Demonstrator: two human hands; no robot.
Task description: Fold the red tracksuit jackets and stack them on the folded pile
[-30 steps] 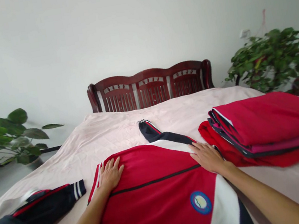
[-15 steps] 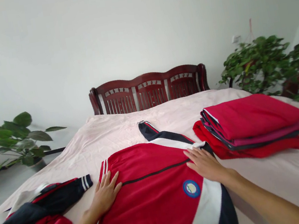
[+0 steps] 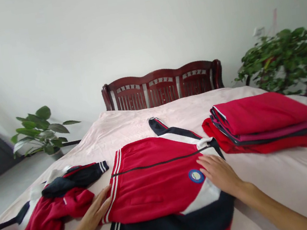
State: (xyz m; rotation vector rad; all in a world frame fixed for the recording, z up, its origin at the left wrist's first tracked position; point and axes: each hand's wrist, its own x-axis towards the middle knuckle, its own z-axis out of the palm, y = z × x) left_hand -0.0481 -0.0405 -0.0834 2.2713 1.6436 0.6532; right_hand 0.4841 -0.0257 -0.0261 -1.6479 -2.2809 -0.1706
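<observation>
A red, white and navy zip-up jacket (image 3: 153, 185) lies front side up on the bed, its striped hem to the left and its collar to the right. One sleeve stretches toward the headboard; the other runs along the near side, its striped cuff below the hem. At the hem rests my left hand (image 3: 99, 205), fingers extended and touching the edge. My right hand (image 3: 219, 172) lies flat on the chest near the collar, beside the round blue badge (image 3: 196, 176). Neither hand grasps anything.
To the right sits a stack of folded red and dark clothes (image 3: 264, 113). A crumpled jacket (image 3: 48, 221) lies at the left. A wooden headboard (image 3: 162, 86) stands at the back, with potted plants (image 3: 42, 128) on both sides of the pink-sheeted bed (image 3: 126, 125).
The view has shifted left and down. My hands have slid toward me, the left to the hem's edge. More of the jacket's near sleeve and of the crumpled jacket now shows.
</observation>
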